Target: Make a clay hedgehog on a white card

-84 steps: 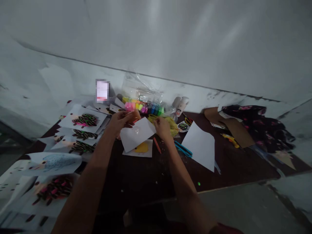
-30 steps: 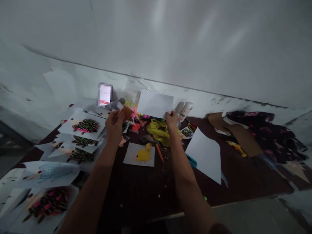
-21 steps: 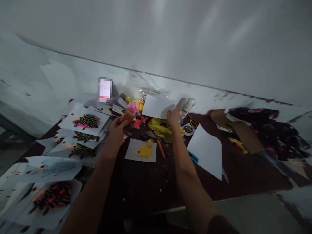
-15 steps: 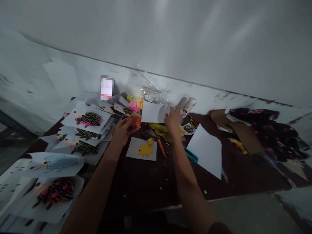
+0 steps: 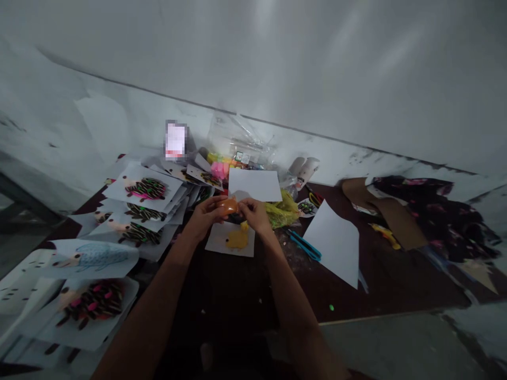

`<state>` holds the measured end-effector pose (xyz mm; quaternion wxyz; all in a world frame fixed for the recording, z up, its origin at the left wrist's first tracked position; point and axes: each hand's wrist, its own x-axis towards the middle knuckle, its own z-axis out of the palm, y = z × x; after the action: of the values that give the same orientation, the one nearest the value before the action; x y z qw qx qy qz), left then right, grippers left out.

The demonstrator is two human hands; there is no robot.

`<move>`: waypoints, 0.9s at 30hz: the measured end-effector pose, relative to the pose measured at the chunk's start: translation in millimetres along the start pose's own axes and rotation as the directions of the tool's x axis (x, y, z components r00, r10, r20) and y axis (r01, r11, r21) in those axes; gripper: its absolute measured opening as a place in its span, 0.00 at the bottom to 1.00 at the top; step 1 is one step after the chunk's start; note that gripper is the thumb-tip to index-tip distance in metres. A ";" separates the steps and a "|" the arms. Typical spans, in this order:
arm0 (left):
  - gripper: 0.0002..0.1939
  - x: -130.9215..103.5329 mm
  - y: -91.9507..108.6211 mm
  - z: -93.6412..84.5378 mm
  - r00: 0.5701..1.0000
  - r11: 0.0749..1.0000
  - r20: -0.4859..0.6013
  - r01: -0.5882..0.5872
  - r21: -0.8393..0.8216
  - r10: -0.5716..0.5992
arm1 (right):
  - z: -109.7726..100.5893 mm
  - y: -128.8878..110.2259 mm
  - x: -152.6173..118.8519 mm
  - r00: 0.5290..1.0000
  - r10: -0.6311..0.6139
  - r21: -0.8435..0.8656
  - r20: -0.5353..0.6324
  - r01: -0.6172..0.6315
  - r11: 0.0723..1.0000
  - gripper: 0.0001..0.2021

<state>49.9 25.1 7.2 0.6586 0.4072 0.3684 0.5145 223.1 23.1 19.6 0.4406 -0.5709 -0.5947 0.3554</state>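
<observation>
In front of me, my left hand (image 5: pixel 208 215) grips a small orange packet (image 5: pixel 227 207), shiny like plastic around soft clay. My right hand (image 5: pixel 253 214) is closed at the packet's right end, fingertips pinched against it. Just below both hands lies a white card (image 5: pixel 216 238) bearing a flat yellow clay chick (image 5: pixel 236 238). Behind them a blank white card (image 5: pixel 253 182) leans near a crumpled yellow plastic bag (image 5: pixel 283 211). My right forearm covers part of the table beside the chick card.
Stacked cards with clay hedgehogs (image 5: pixel 144 188) fill the left side. Pink clay (image 5: pixel 219 170) and a clear plastic bag (image 5: pixel 249 137) sit at the wall. To the right are a blue cutter (image 5: pixel 304 245), a large white sheet (image 5: pixel 336 243), brown cardboard (image 5: pixel 400 221) and dark patterned cloth (image 5: pixel 439 221).
My right hand has let go of the blank card at the back and come down left to the orange packet. The left hand has shifted slightly right. An orange stick beside the chick card is now out of sight.
</observation>
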 end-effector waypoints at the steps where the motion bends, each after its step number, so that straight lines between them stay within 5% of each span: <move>1: 0.28 0.0 0.1 -0.5 1.000 1.000 0.012 -0.015 0.012 0.015 | -0.2 0.3 -1.7 1.000 0.013 0.020 -0.001 -0.013 1.000 0.13; 9: 0.28 4.2 8.1 -18.9 0.993 0.997 -0.107 -0.049 0.052 0.054 | -14.0 1.2 -7.3 0.987 0.118 0.250 -0.111 -0.087 0.964 0.17; 14: 0.25 -0.7 13.8 -8.5 0.996 0.988 -0.006 -0.082 0.127 0.084 | -2.2 -3.8 -13.0 0.986 0.128 0.243 0.105 -0.150 0.958 0.15; 27: 0.23 0.6 0.7 -9.1 0.992 0.969 0.074 -0.117 0.220 0.103 | 1.3 -3.5 -14.3 0.978 0.132 0.285 0.162 -0.175 0.942 0.14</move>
<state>41.5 27.2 4.2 0.5901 0.5142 0.3804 0.4926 220.1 8.7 20.7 0.4494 -0.5161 -0.5176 0.5136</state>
